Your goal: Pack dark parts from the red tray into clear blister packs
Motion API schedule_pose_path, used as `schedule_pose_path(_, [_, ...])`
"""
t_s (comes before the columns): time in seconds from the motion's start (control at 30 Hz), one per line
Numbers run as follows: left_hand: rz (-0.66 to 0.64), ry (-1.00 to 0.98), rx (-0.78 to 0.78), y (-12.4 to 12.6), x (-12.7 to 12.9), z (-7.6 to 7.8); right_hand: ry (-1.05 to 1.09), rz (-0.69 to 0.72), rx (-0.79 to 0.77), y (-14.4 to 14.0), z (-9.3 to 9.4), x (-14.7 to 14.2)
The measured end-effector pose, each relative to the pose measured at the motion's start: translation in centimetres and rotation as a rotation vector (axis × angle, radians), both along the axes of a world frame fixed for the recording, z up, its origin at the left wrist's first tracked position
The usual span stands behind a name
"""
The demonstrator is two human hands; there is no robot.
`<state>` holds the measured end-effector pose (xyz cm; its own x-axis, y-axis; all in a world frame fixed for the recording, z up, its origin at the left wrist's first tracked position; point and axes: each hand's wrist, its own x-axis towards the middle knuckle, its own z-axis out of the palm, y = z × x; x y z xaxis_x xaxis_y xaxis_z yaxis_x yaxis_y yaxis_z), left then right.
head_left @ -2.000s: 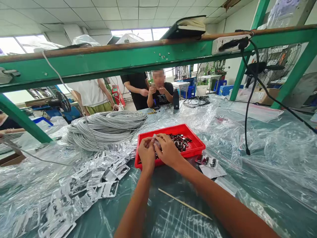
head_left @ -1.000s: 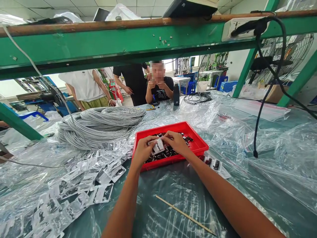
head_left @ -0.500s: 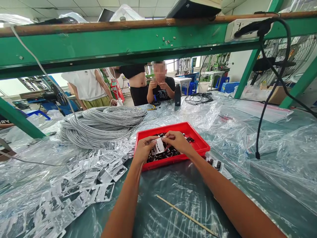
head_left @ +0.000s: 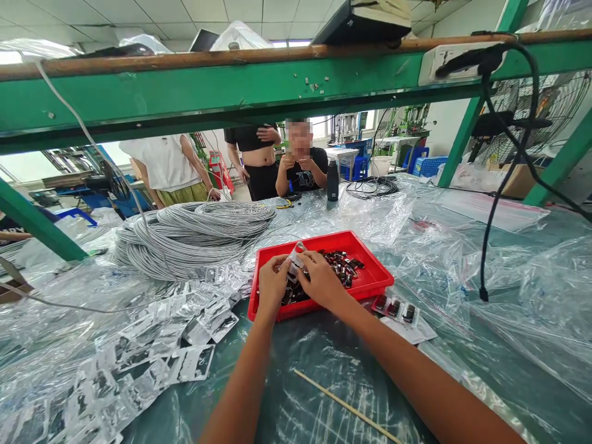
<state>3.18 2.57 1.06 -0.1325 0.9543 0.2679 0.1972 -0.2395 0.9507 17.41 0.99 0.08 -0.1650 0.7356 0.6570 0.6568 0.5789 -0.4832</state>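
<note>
A small clear plastic bag with white printing (head_left: 295, 264) is between my two hands, above the red tray (head_left: 370, 280). My left hand (head_left: 272, 280) pinches its left side. My right hand (head_left: 321, 277) has its fingers closed on the bag's right side. Under and behind the hands lie many small dark shiny pieces (head_left: 345, 266) in the tray; their exact kind is too small to make out. To the left, a spread of similar printed bags (head_left: 152, 364) covers the table.
A big coil of grey cable (head_left: 185, 237) lies behind the bags. A thin wooden stick (head_left: 345, 404) is in front of me. Right of the tray are packs with dark pieces (head_left: 394, 308). A black bottle (head_left: 332, 180) stands farther back, near a seated person. A black cable (head_left: 485, 246) hangs at right.
The bag has tilted and crumpled between my hands, and my right hand has moved left and closer over it. Across the table, a standing person's hand has come up to their chest.
</note>
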Motion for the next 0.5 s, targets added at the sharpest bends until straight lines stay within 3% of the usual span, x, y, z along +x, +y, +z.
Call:
schedule_pose_path(0.13, [-0.073,-0.132,-0.007,-0.5,0.9,-0.2,0.063,-0.019,-0.058,-0.5,-0.4,-1.0])
schedule_pose_path(0.3, [-0.241,-0.195,-0.026,-0.9,0.4,-0.4,0.254,-0.023,-0.190,-0.4,0.0,0.1])
schedule_pose_path(0.5, [-0.313,-0.314,-0.046,-0.9,0.9,-1.2,0.138,-0.033,-0.197,0.6,-0.6,2.5])
